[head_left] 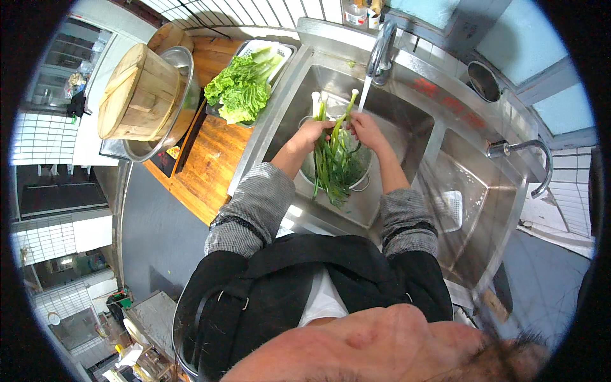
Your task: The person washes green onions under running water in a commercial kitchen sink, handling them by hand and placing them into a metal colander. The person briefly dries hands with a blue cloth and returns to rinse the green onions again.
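My left hand (310, 134) grips a bunch of scallions (329, 160), white root ends up and green leaves hanging down. My right hand (366, 129) has its fingertips closed on a single scallion stalk (352, 101) beside the bunch; its fingers partly hide the grip. Both hands are above a round metal pot (368, 167) with side handles, which stands in the left basin of a stainless steel sink (405, 143). Water runs from the chrome faucet (382, 50) just behind my right hand. The leaves cover much of the pot and hang over its near rim.
Left of the sink, leafy greens (246, 88) lie in a white plastic basket (281, 59) on a wooden counter (217, 148). A wooden bucket (141, 95) rests in a metal bowl (187, 117). The right basin holds a white perforated basket (454, 210), below a second faucet (542, 157).
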Motion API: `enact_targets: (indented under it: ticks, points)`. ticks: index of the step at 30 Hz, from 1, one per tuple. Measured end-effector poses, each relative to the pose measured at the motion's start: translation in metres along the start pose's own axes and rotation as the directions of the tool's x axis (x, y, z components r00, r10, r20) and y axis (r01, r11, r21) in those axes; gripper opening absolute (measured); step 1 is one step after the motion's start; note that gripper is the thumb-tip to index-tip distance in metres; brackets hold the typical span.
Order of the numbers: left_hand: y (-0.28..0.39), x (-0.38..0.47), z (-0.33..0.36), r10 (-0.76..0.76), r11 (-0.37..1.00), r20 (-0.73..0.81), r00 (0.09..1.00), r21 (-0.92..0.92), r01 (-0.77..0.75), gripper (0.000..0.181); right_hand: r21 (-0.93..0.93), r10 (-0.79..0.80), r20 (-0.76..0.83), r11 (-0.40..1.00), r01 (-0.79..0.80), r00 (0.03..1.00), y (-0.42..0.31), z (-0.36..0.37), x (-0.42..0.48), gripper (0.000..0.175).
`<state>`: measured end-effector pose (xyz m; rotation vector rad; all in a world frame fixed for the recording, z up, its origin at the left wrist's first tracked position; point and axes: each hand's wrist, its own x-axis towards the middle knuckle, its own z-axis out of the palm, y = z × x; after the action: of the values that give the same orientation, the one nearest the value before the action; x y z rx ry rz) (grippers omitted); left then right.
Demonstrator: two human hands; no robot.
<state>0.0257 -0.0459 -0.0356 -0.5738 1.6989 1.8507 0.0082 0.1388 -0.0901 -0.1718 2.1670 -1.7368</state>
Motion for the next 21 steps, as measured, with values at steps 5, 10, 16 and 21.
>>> enact_targets:
  ticks: [5,10,16,21]
  points:
    - [0.0,0.011,-0.013,-0.078,0.994,0.228,0.97,-0.052,0.092,0.018,-0.2,-0.33,-0.055,0.928,0.313,0.943,-0.013,-0.004,-0.003,0.022]
    - [0.003,0.017,-0.009,-0.087,0.993,0.367,0.926,-0.041,0.11,0.021,-0.331,-0.294,-0.106,0.911,0.245,0.95,-0.017,-0.011,-0.007,0.024]
    - [0.016,0.02,-0.008,-0.085,0.99,0.365,0.927,-0.071,0.119,0.024,-0.411,-0.419,-0.198,0.856,0.313,0.886,-0.024,-0.018,-0.01,0.02]
    - [0.029,0.018,-0.015,-0.035,0.995,0.406,0.913,-0.07,0.069,0.026,-0.454,-0.42,-0.207,0.841,0.294,0.884,-0.035,-0.027,0.0,0.019]
